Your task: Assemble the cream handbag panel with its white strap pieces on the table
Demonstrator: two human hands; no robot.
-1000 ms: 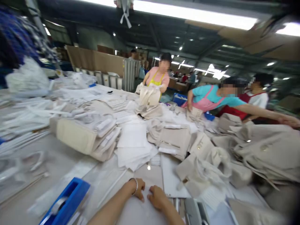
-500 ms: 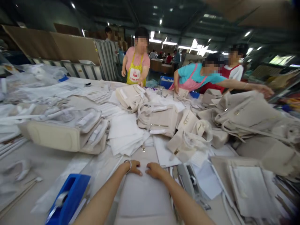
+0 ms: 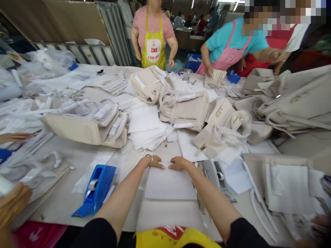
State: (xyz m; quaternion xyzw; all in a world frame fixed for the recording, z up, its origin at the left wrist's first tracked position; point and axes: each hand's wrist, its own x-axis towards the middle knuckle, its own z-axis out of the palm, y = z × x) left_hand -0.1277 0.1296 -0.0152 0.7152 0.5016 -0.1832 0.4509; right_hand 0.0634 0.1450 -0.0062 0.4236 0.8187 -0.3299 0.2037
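A white foam sheet (image 3: 170,186) lies flat over a pale beige bag (image 3: 168,215) in front of me. My left hand (image 3: 156,162), with a bracelet at the wrist, rests at the far left edge of the sheet, fingers apart. Opposite it, my right hand (image 3: 179,163) touches the sheet's far right edge, its fingers also apart. Both hands point inward with a small gap between them. Past them, a beige flap with a gold clasp (image 3: 166,143) lies on the table.
A blue tape dispenser (image 3: 97,187) stands left of my arms, a grey tape dispenser (image 3: 214,175) right. White foam sheets (image 3: 144,120) and beige bags (image 3: 191,110) pile up beyond. Co-workers stand across the table; another person's hand (image 3: 17,203) is at the left.
My view has tilted down, so the bag and my arms show more fully. Both hands stay at the sheet's far edge. The co-worker in blue has drawn back the outstretched arm.
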